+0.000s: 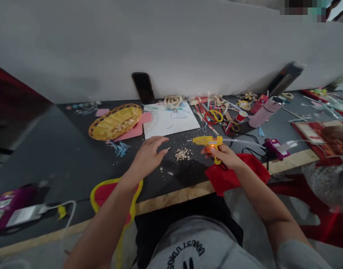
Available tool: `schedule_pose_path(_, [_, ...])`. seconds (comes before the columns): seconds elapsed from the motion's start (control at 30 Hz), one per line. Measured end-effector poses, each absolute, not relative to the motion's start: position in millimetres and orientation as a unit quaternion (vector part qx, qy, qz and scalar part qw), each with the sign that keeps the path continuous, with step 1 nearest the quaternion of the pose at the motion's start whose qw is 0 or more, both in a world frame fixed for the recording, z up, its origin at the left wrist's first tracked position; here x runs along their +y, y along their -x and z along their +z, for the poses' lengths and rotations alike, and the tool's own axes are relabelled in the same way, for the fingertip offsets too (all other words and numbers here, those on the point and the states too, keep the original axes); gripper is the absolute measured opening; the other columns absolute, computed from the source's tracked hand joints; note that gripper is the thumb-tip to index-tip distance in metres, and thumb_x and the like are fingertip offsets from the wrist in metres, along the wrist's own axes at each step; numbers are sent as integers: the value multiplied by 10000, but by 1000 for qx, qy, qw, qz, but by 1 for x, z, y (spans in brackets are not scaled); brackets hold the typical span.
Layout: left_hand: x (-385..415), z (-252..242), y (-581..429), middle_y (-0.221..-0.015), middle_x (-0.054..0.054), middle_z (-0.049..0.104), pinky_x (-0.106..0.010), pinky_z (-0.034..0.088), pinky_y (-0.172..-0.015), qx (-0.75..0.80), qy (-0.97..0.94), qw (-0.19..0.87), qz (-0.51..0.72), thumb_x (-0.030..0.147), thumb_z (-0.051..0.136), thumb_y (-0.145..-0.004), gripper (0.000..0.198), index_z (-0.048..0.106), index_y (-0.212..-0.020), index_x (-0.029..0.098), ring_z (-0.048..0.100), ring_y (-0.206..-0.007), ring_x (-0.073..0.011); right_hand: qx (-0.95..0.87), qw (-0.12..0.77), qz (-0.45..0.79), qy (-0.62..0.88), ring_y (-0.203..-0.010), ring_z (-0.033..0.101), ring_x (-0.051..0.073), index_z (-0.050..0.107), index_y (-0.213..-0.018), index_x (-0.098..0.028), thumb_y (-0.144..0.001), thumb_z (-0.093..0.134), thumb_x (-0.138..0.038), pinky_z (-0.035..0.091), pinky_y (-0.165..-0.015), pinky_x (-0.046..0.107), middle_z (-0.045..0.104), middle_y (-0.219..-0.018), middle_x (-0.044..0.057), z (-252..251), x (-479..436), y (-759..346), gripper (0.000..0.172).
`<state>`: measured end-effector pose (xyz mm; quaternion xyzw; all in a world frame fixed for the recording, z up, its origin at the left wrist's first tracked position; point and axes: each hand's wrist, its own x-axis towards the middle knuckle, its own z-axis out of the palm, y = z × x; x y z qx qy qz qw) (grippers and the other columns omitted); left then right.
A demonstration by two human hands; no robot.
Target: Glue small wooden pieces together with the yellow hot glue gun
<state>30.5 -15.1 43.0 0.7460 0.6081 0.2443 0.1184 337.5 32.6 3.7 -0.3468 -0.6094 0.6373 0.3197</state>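
Note:
My right hand (220, 154) is wrapped round the handle of a yellow hot glue gun (207, 141). The gun's nozzle points left, an orange light glows on its body, and a clear glue stick (244, 141) runs out of its back. My left hand (152, 155) hovers over the dark table, and a small pale piece (168, 149) shows at its thumb tip, seemingly pinched. Between the two hands lies a loose pile of small pale pieces (183, 154). Red cloth (235, 173) lies beneath my right forearm.
Behind are a wicker basket (115, 121), white paper (171, 121), a leaning phone (143, 87), craft bits and a pink flask (266, 112). Purple power strips (275, 148) with cables sit on both sides. A yellow-edged red piece (104, 192) hangs over the front edge. Another person's hand (338, 136) is at right.

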Motion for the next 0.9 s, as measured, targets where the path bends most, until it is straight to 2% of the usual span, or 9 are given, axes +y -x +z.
schedule_pose_path(0.13, [-14,27,-32,-1169,-107,698,-456,424,-1004,624,-747,149,174,211,501,-841,354,668,-1152,190,591,-1135,-297,-683,343,535,360,-812,635,159,671,-977,-191,-864,560,-598,554,-756,311,686,-998,74,13,56,-323,437])
schedule_pose_path(0.27, [-11,8,-43,-1129,-83,715,-433,412,-999,626,-746,168,152,172,527,-820,334,704,-1096,234,590,-1117,-279,-726,384,432,373,-731,591,150,659,-931,-188,-876,511,-627,518,-689,306,671,-903,59,-1,76,-306,467])
schedule_pose_path(0.5, [14,6,-69,-1060,-93,717,-439,400,-942,625,-758,146,115,222,527,-866,262,729,-1032,221,552,-1081,-295,-687,401,457,397,-712,592,158,639,-906,-186,-894,465,-625,505,-643,296,661,-844,52,-36,77,-297,473])
schedule_pose_path(0.63, [34,5,-86,-1028,-90,715,-439,402,-875,618,-772,132,66,215,499,-872,266,741,-980,234,542,-1065,-308,-706,385,448,391,-694,571,150,658,-895,-185,-908,469,-584,492,-675,304,662,-850,52,-33,76,-299,441])
schedule_pose_path(0.77, [44,-1,-98,-942,-111,699,-431,402,-794,618,-779,104,18,213,515,-852,231,745,-870,221,545,-1030,-329,-730,366,436,379,-720,578,164,671,-908,-173,-913,438,-593,496,-715,324,654,-842,63,-28,75,-298,481])
schedule_pose_path(0.9, [45,-1,-98,-928,-122,695,-420,397,-778,619,-778,99,32,140,495,-826,229,718,-831,190,553,-1010,-325,-732,352,435,390,-740,589,175,673,-918,-165,-908,435,-606,499,-730,330,649,-816,62,-22,71,-299,501])
